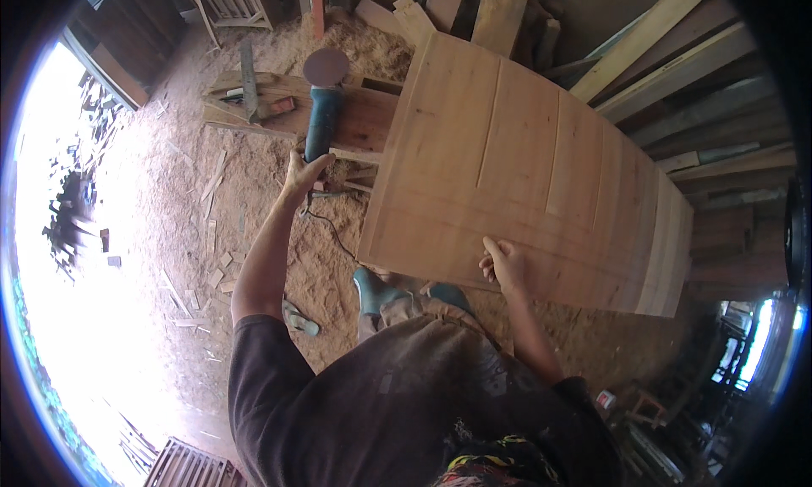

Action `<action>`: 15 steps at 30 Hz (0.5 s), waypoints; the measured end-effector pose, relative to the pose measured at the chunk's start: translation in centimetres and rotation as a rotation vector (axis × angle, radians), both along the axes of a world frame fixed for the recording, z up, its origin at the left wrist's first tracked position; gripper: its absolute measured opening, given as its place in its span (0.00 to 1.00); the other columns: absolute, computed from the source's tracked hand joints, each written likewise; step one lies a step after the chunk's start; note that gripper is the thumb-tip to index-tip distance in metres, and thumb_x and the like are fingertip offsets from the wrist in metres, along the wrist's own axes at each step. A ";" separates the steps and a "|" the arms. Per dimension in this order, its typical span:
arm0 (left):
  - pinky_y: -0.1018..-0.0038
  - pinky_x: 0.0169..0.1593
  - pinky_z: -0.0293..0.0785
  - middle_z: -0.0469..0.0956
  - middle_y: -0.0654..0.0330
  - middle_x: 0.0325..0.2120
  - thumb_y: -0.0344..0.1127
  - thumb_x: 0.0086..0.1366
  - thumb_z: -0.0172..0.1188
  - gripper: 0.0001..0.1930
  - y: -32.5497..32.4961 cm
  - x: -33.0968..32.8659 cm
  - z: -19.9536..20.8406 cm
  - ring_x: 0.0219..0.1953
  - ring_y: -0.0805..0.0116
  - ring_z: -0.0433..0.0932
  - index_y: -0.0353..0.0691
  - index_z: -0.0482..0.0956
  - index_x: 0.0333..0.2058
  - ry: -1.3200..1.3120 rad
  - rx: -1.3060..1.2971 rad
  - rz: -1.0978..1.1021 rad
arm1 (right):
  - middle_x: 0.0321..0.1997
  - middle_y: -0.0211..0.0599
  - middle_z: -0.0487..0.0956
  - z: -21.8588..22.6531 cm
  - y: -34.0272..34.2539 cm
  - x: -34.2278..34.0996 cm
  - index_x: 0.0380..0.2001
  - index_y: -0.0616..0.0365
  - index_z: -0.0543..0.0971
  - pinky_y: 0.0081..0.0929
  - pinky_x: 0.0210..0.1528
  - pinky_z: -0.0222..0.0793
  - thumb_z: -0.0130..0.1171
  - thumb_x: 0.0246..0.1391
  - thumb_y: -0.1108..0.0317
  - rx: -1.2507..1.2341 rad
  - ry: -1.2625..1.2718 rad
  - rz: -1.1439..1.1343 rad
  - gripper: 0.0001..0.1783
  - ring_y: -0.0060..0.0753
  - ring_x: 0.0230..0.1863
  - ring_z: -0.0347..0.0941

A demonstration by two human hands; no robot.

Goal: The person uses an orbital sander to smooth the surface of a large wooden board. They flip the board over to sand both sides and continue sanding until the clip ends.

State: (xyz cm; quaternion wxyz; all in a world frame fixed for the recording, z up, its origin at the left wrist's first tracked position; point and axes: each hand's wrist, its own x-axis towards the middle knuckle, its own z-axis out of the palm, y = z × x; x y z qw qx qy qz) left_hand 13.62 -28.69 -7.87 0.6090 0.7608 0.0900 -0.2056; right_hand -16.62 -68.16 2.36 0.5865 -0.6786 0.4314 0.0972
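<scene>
My left hand point(302, 172) is wrapped round the rear end of a dark teal angle grinder point(321, 119). The grinder points away from me, its round brown sanding disc point(326, 67) at the far end, left of the panel and apart from it. A large pale wooden panel point(524, 165) with several grooves across it lies in front of me, its surface facing up. Over the panel's near part is my right hand point(505, 265), with its fingers curled in. Whether anything is inside those fingers is hidden.
Beneath the panel runs a wooden workbench point(364, 123) bearing a small red-ended object point(281, 106). A power cord point(331, 229) hangs near my feet. Wood offcuts and sawdust cover the ground, where a sandal point(300, 318) lies. Long boards point(677, 72) are stacked at the far right.
</scene>
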 end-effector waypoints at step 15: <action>0.70 0.40 0.82 0.85 0.49 0.38 0.63 0.53 0.80 0.50 0.2 -0.5 1.5 0.38 0.63 0.86 0.26 0.68 0.59 -0.094 0.245 -0.131 | 0.19 0.37 0.82 -0.6 -0.4 -0.3 0.27 0.58 0.78 0.23 0.14 0.65 0.65 0.68 0.54 0.010 -0.005 0.001 0.20 0.21 0.14 0.74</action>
